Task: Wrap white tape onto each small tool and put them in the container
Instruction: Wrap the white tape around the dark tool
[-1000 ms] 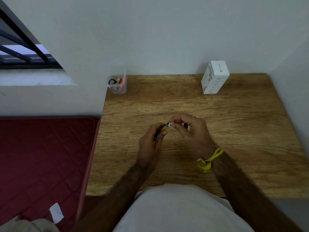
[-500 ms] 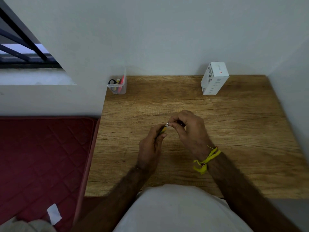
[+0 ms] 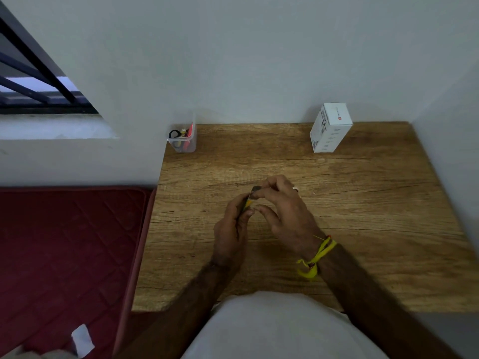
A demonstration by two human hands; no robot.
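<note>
My left hand [image 3: 232,229] grips a small yellow-and-black tool [image 3: 247,203] over the middle of the wooden table [image 3: 363,203]. My right hand [image 3: 285,211] pinches the tool's upper end between index finger and thumb, with its other fingers spread below. The white tape is hidden behind the fingers. A clear plastic container [image 3: 182,138] with several small tools in it stands at the table's far left corner, well away from both hands.
A white cardboard box [image 3: 330,128] stands at the back right by the wall. White walls close the table at the back and the right. A dark red mattress [image 3: 64,242] lies left of the table, with a white scrap [image 3: 83,339] on it.
My right hand has shifted its fingers round the tool's top end, and the white bit of tape seen earlier at the tip is now covered. My left hand keeps holding the tool.
</note>
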